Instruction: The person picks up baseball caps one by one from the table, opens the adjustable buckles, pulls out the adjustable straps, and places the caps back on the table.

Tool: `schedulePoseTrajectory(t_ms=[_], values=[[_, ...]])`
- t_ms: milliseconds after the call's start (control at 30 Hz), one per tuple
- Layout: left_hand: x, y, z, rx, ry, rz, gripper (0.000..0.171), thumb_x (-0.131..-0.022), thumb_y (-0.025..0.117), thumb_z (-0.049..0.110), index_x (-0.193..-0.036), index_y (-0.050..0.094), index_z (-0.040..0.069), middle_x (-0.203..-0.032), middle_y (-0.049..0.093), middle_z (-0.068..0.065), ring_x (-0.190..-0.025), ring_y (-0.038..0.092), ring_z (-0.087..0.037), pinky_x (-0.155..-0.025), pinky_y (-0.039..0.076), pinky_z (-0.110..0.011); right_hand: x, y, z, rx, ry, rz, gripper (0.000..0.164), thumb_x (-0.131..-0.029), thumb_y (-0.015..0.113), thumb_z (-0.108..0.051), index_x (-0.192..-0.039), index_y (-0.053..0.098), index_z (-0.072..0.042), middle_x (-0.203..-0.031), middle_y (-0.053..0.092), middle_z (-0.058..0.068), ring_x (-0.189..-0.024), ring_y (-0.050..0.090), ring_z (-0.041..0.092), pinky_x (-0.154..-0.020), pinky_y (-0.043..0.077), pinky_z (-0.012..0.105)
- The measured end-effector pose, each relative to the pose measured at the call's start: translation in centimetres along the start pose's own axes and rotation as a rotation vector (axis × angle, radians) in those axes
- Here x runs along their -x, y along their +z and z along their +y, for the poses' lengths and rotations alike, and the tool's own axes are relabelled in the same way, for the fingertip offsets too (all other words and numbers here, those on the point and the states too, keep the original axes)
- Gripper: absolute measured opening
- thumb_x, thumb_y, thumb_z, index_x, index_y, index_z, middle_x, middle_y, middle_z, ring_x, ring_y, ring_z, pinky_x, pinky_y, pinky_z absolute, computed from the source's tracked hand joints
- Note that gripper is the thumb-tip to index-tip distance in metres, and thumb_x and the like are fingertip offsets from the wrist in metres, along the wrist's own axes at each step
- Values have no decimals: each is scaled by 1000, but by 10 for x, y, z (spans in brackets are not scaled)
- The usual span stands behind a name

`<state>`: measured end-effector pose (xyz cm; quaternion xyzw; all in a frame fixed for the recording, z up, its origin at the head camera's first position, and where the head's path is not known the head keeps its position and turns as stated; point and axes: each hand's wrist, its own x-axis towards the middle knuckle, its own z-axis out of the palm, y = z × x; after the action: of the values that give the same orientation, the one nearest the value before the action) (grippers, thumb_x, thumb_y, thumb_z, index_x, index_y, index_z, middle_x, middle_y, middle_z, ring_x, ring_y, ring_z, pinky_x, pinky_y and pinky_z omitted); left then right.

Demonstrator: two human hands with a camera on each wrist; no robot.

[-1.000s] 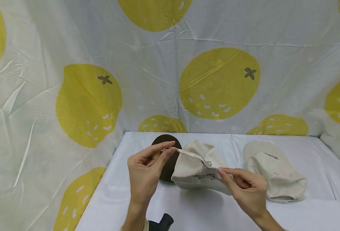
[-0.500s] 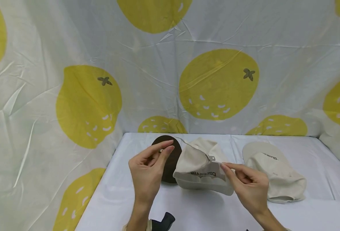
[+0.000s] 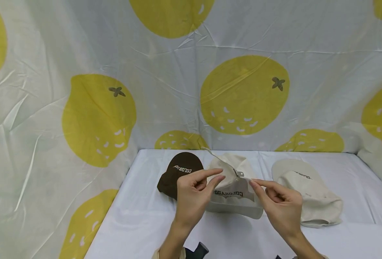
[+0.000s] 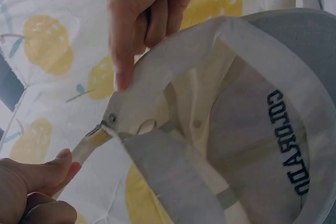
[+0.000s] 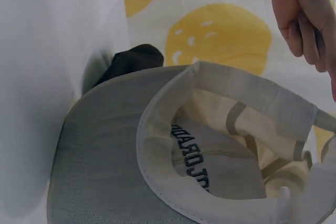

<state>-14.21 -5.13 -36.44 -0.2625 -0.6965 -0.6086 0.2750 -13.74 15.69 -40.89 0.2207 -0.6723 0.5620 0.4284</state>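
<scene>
A beige baseball cap (image 3: 231,190) is held with its opening towards me and its brim low; dark COLORADO lettering shows inside. My right hand (image 3: 279,205) pinches the back edge of the cap near the metal buckle (image 3: 240,174). From that buckle a thin strap (image 3: 218,157) sticks up to the left, its end loose. My left hand (image 3: 195,196) is beside the strap and buckle, thumb and index tips slightly apart. In the left wrist view, the left thumb (image 4: 55,166) overlaps the strap; I see no firm grip there. The right wrist view shows the left hand (image 5: 307,19) at upper right.
A dark brown baseball cap (image 3: 182,169) lies behind to the left. Another beige cap (image 3: 320,201) rests on the right side of the white-covered table (image 3: 129,219). Behind them hangs a lemon-print cloth (image 3: 168,90). A black device (image 3: 198,250) is by the left wrist.
My left hand released the strap's end and moved right, towards the buckle, uncovering the brown cap. The strap end swung up. My right hand keeps its pinch on the cap.
</scene>
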Motion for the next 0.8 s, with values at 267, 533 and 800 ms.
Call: schedulePoseTrajectory(t_ms=[267,533,800], values=[[7,24,-9,-54,41,-41,15,-84,85,4,-98,82,2,-53,38,3,-55,24,5,-51,22,-8,-1,-2,3,20,8,-2,26,-67,78,27,-84,79,7,-50,19,-6,-47,14,5,-43,19,10],[8,30,-11,-85,49,-21,12,-83,85,4,-94,82,0,-52,41,1,-54,25,6,-51,22,-7,-1,-3,4,26,28,3,26,-67,79,26,-83,79,6,-51,18,-6,-47,14,5,-42,18,11],[8,32,-12,-141,88,1,12,-82,86,1,-93,82,1,-55,51,0,-56,27,6,-52,22,-7,0,-3,5,19,30,-10,27,-67,79,26,-84,79,5,-50,19,-6,-46,14,5,-42,18,10]])
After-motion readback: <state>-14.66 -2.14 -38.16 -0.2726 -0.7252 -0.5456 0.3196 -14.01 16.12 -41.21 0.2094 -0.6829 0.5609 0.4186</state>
